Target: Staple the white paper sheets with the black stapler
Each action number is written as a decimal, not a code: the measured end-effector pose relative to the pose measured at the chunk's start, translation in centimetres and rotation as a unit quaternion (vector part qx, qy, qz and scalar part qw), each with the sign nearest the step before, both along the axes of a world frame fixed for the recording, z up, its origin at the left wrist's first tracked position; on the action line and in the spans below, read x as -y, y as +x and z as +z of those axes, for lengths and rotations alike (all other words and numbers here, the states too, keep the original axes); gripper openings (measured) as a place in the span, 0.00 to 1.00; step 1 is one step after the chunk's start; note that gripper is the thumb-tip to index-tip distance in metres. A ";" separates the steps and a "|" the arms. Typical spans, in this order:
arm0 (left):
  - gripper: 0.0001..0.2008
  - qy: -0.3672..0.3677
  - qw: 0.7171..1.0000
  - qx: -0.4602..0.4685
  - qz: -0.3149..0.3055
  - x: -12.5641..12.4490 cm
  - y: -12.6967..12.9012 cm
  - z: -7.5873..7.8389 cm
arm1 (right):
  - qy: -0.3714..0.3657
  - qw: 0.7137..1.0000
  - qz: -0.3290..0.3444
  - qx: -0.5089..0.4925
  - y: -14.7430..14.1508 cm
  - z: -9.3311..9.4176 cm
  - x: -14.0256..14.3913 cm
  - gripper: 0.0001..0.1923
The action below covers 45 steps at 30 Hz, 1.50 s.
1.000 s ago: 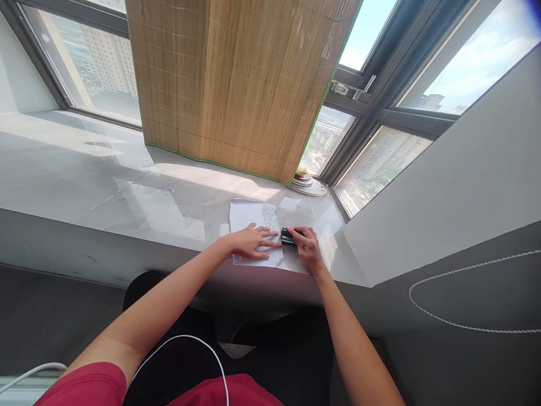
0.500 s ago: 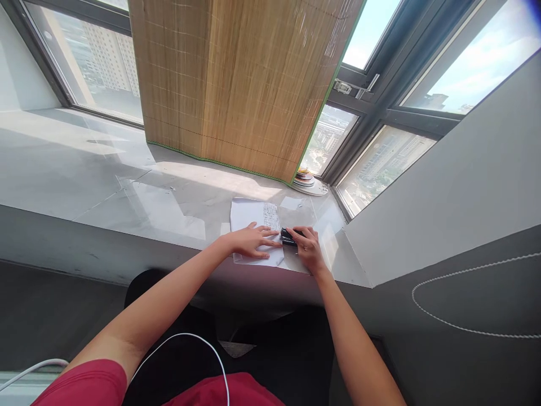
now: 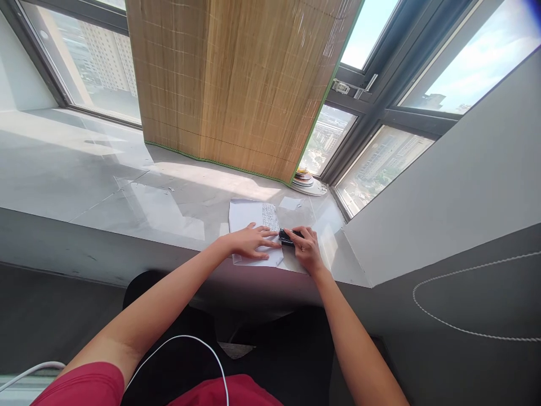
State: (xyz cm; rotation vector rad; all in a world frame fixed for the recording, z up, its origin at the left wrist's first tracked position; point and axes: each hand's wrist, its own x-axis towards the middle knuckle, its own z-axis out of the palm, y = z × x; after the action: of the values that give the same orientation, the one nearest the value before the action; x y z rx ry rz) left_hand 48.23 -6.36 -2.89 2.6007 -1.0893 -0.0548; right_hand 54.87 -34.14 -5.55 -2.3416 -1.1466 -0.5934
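Right hand grips black stapler beside left hand, spread flat on paper.

paper is white, dark script on one part | stapler is black | sill is pale grey, sunlit patches whiter | blind is tan, streaked brown, edged green | window frame is dark grey | shirt is crimson | cable is white

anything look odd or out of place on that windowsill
Tiny pale bits lie on the glossy grey windowsill, left of the white paper with dark writing and beyond its right edge: they look like stray litter, though too small to identify.
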 end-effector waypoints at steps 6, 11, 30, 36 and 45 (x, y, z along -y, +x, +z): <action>0.27 -0.009 1.000 -0.011 0.012 -0.1 0.0 0.0 | -0.030 0.999 -0.006 0.018 -0.3 0.6 -0.3 0.29; 0.27 -0.003 1.000 -0.014 0.009 -0.1 0.3 -0.3 | -0.064 0.998 0.003 0.023 -0.4 0.9 -0.7 0.29; 0.38 0.043 0.999 -0.006 0.022 0.1 0.6 0.4 | 0.167 0.969 -0.176 -0.053 0.8 -0.3 0.0 0.23; 0.38 0.010 0.999 -0.004 0.042 -1.2 0.4 1.5 | 0.145 0.939 -0.271 -0.152 -0.2 1.5 -1.9 0.13; 0.23 0.069 0.859 0.078 0.501 -20.4 -1.2 0.1 | 0.108 0.959 -0.179 -0.192 -4.4 3.2 -14.9 0.06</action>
State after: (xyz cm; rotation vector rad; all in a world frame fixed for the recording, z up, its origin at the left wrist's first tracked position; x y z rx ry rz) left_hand 47.00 14.03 -2.79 2.9926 0.3569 0.3296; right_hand 50.52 -19.29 -2.36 -2.3457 -0.4645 -0.3348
